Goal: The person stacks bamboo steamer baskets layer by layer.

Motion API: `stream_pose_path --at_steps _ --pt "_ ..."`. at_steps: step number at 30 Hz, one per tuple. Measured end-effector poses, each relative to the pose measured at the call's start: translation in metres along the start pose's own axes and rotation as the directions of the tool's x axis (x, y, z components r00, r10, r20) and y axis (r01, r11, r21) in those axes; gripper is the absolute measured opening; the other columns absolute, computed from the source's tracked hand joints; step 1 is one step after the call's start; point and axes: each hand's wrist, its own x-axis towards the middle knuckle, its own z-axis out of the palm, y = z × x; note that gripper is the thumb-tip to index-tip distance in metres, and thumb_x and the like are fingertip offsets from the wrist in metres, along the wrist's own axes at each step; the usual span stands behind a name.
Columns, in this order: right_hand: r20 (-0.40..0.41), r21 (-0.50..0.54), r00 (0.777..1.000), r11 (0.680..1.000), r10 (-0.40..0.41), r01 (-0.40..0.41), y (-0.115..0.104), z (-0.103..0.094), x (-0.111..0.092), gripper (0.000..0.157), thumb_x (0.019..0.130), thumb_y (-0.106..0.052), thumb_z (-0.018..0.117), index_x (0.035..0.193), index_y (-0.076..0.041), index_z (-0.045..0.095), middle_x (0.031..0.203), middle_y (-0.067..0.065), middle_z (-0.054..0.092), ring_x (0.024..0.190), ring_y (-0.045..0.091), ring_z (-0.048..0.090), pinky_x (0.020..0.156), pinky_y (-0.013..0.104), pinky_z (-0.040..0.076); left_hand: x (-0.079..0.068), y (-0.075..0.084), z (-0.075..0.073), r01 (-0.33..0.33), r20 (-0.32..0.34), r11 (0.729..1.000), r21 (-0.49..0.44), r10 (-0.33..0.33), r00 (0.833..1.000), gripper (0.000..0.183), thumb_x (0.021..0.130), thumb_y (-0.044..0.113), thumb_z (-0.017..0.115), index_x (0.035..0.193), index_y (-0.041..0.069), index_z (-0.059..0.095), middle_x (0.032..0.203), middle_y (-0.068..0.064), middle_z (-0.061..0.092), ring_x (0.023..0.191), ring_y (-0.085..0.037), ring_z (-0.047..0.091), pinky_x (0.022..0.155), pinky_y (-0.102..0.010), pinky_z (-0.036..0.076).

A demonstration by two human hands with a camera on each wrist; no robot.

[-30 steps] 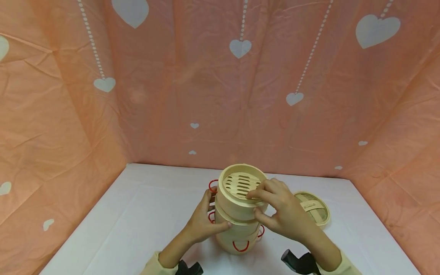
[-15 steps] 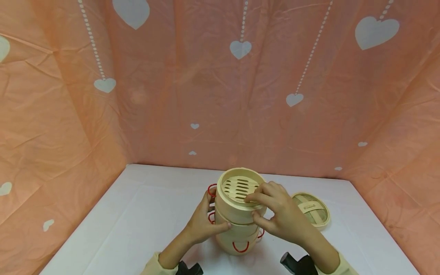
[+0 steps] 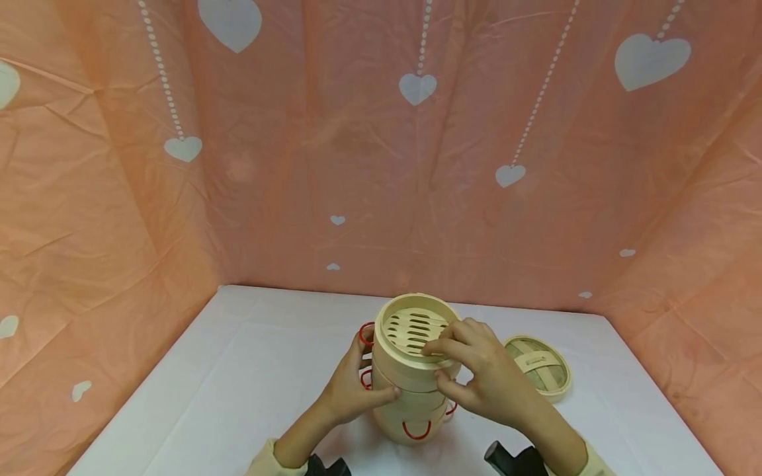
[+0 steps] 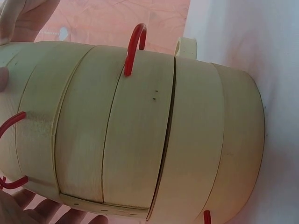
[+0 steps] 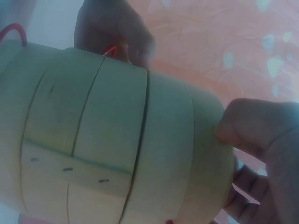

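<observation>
A stack of bamboo steamer baskets stands upright in the head view, with the slotted floor of the top basket [image 3: 411, 371] showing. My left hand [image 3: 345, 389] grips the stack's left side, its thumb across the front of the middle basket [image 3: 418, 400] and its fingers partly hidden behind. My right hand [image 3: 485, 370] pinches the top basket's right rim, fingers inside and thumb outside, as the right wrist view also shows. Below both hands is the bottom basket [image 3: 389, 424], with a red loop handle [image 3: 417, 433] at its front. In the left wrist view, a dark seam runs above the bottom basket [image 4: 196, 135].
A round bamboo lid [image 3: 544, 363] with a woven top lies on the white table [image 3: 268, 344], right of the stack and behind my right forearm. A pink-orange curtain [image 3: 369, 165] with pale hearts encloses the back and sides.
The top basket has come down slightly and sits closer on the stack, my right hand moving down with it. My left hand keeps its grip. The head view has shifted a little.
</observation>
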Motion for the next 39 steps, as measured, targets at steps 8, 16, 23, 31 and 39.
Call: stream_pose_path --at_steps 8,16,23,31,39 --pt "0.000 -0.003 1.000 1.000 0.006 -0.006 -0.001 0.001 -0.002 0.033 0.069 -0.011 0.072 0.099 -0.025 0.069 0.086 -0.014 0.052 0.083 0.002 0.044 0.082 0.031 0.037 0.000 -0.002 0.000 0.040 0.011 0.999 -0.020 -0.039 0.999 0.087 0.067 0.027 0.083 0.140 0.031 0.035 0.130 0.002 0.050 0.115 -0.021 0.050 0.096 -0.041 0.048" --pt "0.012 0.009 1.000 1.000 0.004 -0.004 0.000 0.001 -0.002 0.034 0.069 -0.011 0.073 0.100 -0.024 0.069 0.088 -0.014 0.054 0.087 0.003 0.046 0.083 0.030 0.037 0.000 -0.001 -0.001 0.019 0.013 1.000 -0.011 -0.019 1.000 0.089 0.067 0.029 0.083 0.141 0.026 0.034 0.131 0.001 0.050 0.116 -0.022 0.050 0.096 -0.040 0.048" --pt "-0.019 0.058 0.998 0.997 0.060 -0.059 0.002 -0.009 -0.002 0.047 0.068 -0.013 0.074 0.113 -0.020 0.067 0.108 -0.008 0.059 0.105 0.011 0.050 0.086 0.028 0.040 0.004 -0.002 -0.005 -0.114 -0.032 0.993 0.011 0.114 0.993 0.088 0.068 0.026 0.080 0.142 0.018 0.034 0.132 -0.004 0.051 0.117 -0.019 0.052 0.096 -0.037 0.049" --pt "-0.033 0.031 0.987 0.988 0.155 -0.154 0.014 -0.025 -0.008 0.048 0.068 -0.016 0.076 0.115 -0.018 0.065 0.114 -0.007 0.058 0.109 0.012 0.049 0.090 0.028 0.039 0.011 0.006 -0.012 -0.175 -0.067 0.985 0.011 0.175 0.982 0.086 0.069 0.022 0.077 0.142 0.008 0.035 0.137 -0.008 0.050 0.122 -0.020 0.052 0.096 -0.037 0.049" --pt "-0.046 -0.027 0.962 0.962 0.269 -0.270 0.030 -0.035 -0.022 0.054 0.068 -0.014 0.078 0.119 -0.023 0.063 0.118 -0.007 0.059 0.113 0.011 0.051 0.090 0.031 0.041 0.019 0.016 -0.018 -0.182 -0.056 0.983 0.001 0.182 0.982 0.083 0.071 0.027 0.076 0.143 0.015 0.035 0.143 -0.008 0.045 0.128 -0.028 0.049 0.100 -0.037 0.047"
